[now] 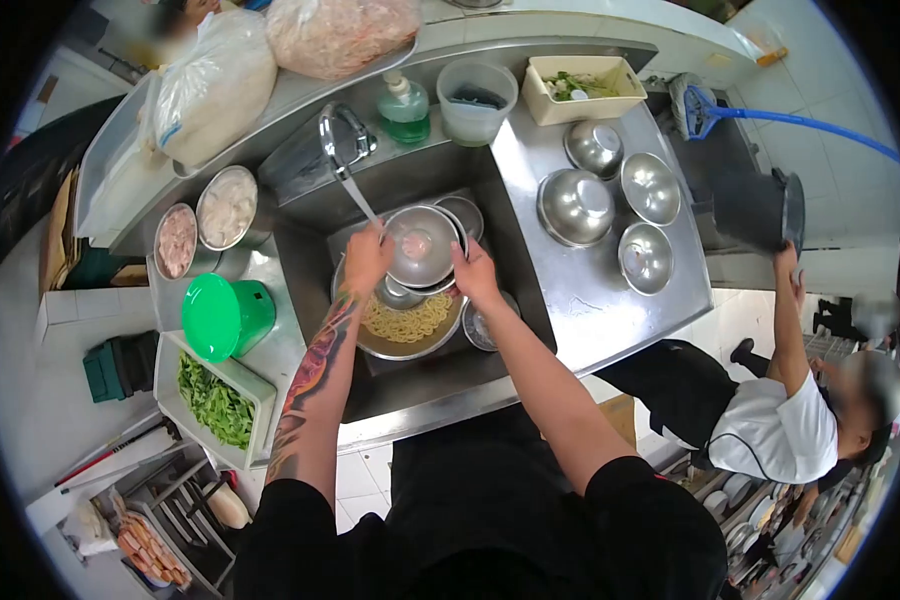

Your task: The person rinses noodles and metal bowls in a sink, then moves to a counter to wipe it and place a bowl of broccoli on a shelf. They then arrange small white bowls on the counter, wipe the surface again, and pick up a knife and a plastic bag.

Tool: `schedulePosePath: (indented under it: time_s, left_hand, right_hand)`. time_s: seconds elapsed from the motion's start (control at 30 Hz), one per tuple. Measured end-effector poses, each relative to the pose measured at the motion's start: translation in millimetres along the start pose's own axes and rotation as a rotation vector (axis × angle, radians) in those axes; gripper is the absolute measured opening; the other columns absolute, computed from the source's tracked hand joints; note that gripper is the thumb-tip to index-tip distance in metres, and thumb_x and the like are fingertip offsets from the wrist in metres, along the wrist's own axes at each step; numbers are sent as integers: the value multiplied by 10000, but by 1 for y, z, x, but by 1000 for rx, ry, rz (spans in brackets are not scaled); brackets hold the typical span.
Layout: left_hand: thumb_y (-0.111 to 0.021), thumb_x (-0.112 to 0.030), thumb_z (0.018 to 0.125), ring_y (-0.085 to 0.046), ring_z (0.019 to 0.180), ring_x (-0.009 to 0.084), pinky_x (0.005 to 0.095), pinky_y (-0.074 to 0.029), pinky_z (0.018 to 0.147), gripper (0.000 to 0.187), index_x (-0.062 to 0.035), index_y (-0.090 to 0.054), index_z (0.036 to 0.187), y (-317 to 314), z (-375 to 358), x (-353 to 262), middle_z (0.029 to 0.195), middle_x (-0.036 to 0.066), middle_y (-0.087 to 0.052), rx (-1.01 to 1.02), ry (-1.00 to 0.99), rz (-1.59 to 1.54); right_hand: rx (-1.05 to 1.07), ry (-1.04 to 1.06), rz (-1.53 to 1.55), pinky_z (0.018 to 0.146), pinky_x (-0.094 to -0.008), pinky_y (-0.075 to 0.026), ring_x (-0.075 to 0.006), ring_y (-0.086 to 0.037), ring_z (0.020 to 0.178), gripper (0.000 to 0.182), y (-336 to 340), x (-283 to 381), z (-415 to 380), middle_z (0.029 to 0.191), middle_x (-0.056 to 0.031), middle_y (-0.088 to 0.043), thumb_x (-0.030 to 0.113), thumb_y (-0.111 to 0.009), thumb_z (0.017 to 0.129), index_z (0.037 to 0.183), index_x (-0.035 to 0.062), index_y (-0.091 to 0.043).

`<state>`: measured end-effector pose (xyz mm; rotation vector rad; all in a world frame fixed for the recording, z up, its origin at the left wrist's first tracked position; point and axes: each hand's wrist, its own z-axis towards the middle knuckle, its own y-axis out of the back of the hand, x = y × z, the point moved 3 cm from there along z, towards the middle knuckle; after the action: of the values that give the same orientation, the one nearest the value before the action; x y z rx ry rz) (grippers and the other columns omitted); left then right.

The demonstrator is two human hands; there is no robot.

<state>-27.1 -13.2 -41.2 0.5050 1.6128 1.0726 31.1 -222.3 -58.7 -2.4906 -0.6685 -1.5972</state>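
In the sink, a round metal bowl is held tilted under the tap's stream. My right hand grips its right rim, thumb on the edge and the other fingers partly hidden behind. At the left rim, my left hand is closed on the same bowl, its fingertips partly hidden. Water from the metal tap falls right beside my left hand. Below the bowl, yellow noodles lie in a large metal basin. Other metal bowls stand in the sink behind and beside the held one.
On the right counter sit several upturned metal bowls and a cream bin with greens. To the left are a green-lidded tub, a tray of leafy greens and meat containers. A person holding a black bucket stands at right.
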Motion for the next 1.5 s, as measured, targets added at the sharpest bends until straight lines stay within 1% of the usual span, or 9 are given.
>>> schedulePosePath:
  time_s: [0.2, 0.33, 0.57, 0.63, 0.77, 0.9, 1.0, 1.23, 1.5]
  left_hand:
    - [-539, -8, 835, -674, 999, 372, 494, -527, 771, 429, -42, -569, 1261, 4, -20, 31, 1030, 291, -666, -346, 205, -482]
    - [-465, 24, 844, -660, 1049, 330, 426, -626, 679, 570, -127, -460, 1394, -12, -21, 26, 1168, 182, -640, -120, 707, -1250]
    - [-403, 105, 811, -652, 1063, 326, 408, -632, 659, 682, -142, -398, 1447, -46, 6, 17, 1243, 201, -588, -13, 702, -1117]
    - [-433, 75, 851, -607, 1166, 299, 411, -583, 820, 623, -150, -447, 1432, -55, 27, 6, 1301, 223, -568, -113, 346, -484]
    - [-510, -1, 895, -488, 1287, 401, 395, -384, 1081, 569, -161, -448, 1437, -88, 54, -4, 1399, 237, -501, -198, -64, -469]
    - [-543, -59, 927, -515, 1282, 357, 379, -402, 1062, 525, -128, -441, 1438, -79, 40, 23, 1401, 220, -513, -274, 160, -419]
    - [-577, -207, 981, -550, 1230, 232, 425, -477, 968, 375, -83, -512, 1329, -63, 12, 52, 1291, 99, -589, -198, 685, -1237]
    - [-551, -310, 1001, -567, 1128, 182, 429, -486, 885, 424, -93, -500, 1361, 2, -42, 62, 1247, 55, -599, -372, 679, -1277]
    - [-623, -209, 945, -602, 1055, 184, 295, -449, 943, 366, 30, -603, 1221, -15, -34, 71, 1130, 111, -658, -176, 607, -943]
  right_hand:
    - [-318, 330, -447, 455, -375, -557, -325, -688, 574, 466, -23, -34, 48, 948, -258, -693, 74, -457, 909, 1375, 82, -479]
    - [-28, -193, 237, 369, -365, -516, -306, -668, 530, 454, -25, -24, 24, 884, -214, -681, 28, -433, 872, 1321, 80, -476]
    - [21, -396, 488, 339, -308, -499, -243, -644, 477, 519, 16, -86, -20, 860, -182, -663, 2, -426, 871, 1371, 137, -398]
    - [-21, -419, 479, 346, -299, -507, -239, -644, 481, 529, 29, -89, -32, 871, -178, -662, -7, -414, 876, 1380, 152, -396]
    - [-105, -357, 321, 379, -293, -527, -225, -657, 511, 512, 50, -76, -46, 893, -172, -672, 5, -415, 890, 1377, 162, -435]
    - [-209, 30, 139, 430, -297, -551, -211, -679, 600, 525, 41, -41, -24, 968, -173, -677, 44, -461, 901, 1410, 170, -429]
    - [-127, -35, 173, 494, -349, -590, -245, -704, 709, 466, -12, -29, 22, 1015, -180, -671, 48, -489, 898, 1357, 128, -483]
    - [202, -347, 562, 558, -406, -607, -332, -700, 697, 275, -124, -24, 54, 940, -225, -671, -21, -501, 865, 1132, -84, -514]
    - [415, -536, 326, 579, -411, -609, -299, -697, 675, 269, -53, -37, 75, 858, -203, -675, 0, -512, 872, 1126, -85, -532]
